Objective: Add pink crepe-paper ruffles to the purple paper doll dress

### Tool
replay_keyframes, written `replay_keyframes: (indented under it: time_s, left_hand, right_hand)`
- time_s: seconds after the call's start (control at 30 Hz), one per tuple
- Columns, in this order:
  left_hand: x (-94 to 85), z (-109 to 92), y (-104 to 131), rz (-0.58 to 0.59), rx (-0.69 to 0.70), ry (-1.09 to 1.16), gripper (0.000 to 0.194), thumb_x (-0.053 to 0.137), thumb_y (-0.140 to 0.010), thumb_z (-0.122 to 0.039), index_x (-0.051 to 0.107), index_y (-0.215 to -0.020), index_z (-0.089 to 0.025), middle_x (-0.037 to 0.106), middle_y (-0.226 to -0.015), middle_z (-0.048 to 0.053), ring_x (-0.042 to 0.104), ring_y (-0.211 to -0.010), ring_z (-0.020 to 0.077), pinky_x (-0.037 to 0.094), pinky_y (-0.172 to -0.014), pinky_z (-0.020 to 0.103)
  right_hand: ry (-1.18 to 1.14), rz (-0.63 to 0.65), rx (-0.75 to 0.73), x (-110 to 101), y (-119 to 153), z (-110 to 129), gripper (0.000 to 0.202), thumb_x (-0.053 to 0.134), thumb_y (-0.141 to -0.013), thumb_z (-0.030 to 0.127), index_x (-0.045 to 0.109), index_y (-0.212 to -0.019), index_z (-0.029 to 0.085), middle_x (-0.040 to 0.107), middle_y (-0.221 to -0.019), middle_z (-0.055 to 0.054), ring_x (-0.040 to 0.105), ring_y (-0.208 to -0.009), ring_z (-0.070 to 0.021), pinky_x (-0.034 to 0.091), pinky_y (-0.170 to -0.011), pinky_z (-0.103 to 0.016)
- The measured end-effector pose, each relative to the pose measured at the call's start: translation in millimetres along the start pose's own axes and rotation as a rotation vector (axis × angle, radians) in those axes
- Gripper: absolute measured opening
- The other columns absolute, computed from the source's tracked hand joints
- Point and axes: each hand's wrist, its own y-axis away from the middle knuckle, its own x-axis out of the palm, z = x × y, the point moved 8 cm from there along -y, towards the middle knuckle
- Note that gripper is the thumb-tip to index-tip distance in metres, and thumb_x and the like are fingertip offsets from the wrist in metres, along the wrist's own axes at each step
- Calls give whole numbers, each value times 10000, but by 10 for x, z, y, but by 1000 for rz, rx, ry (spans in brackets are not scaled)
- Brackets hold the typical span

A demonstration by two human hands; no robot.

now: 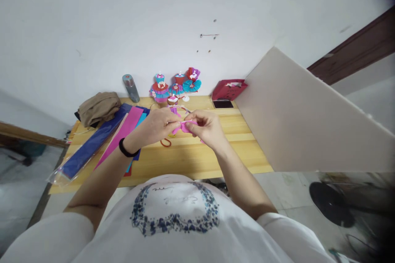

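Both hands meet above the middle of the wooden table, their fingertips closed on a small piece of bright pink crepe paper [184, 127]. My left hand [159, 125], with a black band on its wrist, pinches the left end. From the other side, my right hand [206, 127] grips it between thumb and fingers. A thin pale strand runs along the paper's upper edge; I cannot tell what it is. Beneath the hands, an orange-brown loop [166, 143] lies on the table, with a bit of something yellow partly hidden by the fingers.
Several small paper-dressed figures [160, 88] stand along the wall, near a grey flask [131, 88]. Left lie a brown folded cloth [99, 109], pink sheets [120, 135] and a blue roll in plastic [92, 144]. A red bag [228, 89], dark phone [223, 104] and white panel [308, 119] are right.
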Motion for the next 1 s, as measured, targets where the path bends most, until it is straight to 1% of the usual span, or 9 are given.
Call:
replay_keyframes:
  time_s: [0.1,0.2,0.27,0.3,0.43,0.5,0.73,0.87,1.0]
  left_hand:
    - [-58,22,3,-40,42,55,223,597,-892,-250,744,-1057,-216,749,-1035,50,668,-962,191,528,-916,328]
    - [-224,162,117,-356,-20,168,336,656,-863,-299,683,-1193,-243,683,-1250,74,600,-1193,226,511,-1023,371]
    - [-210,385,264,-564,-192,374,308,649,-887,-354,663,-1180,-262,681,-1222,75,620,-1160,210,544,-960,340]
    - [-112,486,316,-591,-278,523,318,670,-872,-400,660,-1152,-248,691,-1166,80,653,-1083,206,564,-908,334]
    - [567,507,307,-246,-528,1070,471,737,-793,-531,634,-1057,-155,709,-1031,117,700,-930,222,583,-780,333]
    - [701,415,275,-195,-552,1197,434,750,-781,-507,630,-1014,-161,710,-984,95,699,-884,201,565,-722,289]
    - [726,503,276,-298,-562,1106,234,753,-670,-218,660,-871,-147,665,-782,11,620,-720,112,500,-651,213]
    - [721,603,338,-331,-528,969,274,767,-732,-263,672,-968,-162,675,-801,9,622,-717,122,527,-658,228]
    - [635,622,335,-472,-448,1092,408,854,-690,-364,660,-992,-171,698,-877,16,626,-680,111,524,-603,219]
  right_hand:
    - [-119,-41,69,-25,-17,-50,170,685,-674,350,648,-678,184,536,-464,52,438,-390,-85,347,-398,-223]
    - [-212,-145,112,-96,-27,-104,201,719,-641,374,634,-675,196,514,-440,66,419,-367,-81,339,-381,-219]
    - [-259,-191,122,-117,-37,-136,213,725,-643,387,629,-683,202,516,-442,66,415,-363,-82,336,-380,-220]
    - [-282,-206,125,-114,-44,-152,218,728,-643,391,627,-688,203,523,-449,63,421,-365,-84,337,-381,-220]
    - [-333,-201,120,-3,-83,-191,220,736,-636,383,632,-699,200,530,-463,60,434,-381,-87,359,-398,-219]
    - [-324,-195,99,64,-101,-190,210,720,-641,381,628,-689,199,532,-477,60,440,-400,-82,383,-417,-218]
    - [-289,-204,86,115,-137,-249,180,680,-658,362,601,-687,202,543,-506,54,474,-434,-87,413,-445,-215]
    - [-318,-226,81,85,-143,-263,173,682,-650,347,603,-688,198,552,-512,57,470,-433,-80,401,-441,-209]
    - [-274,-233,59,101,-145,-228,166,668,-646,347,604,-666,196,561,-501,54,474,-426,-82,412,-445,-216]
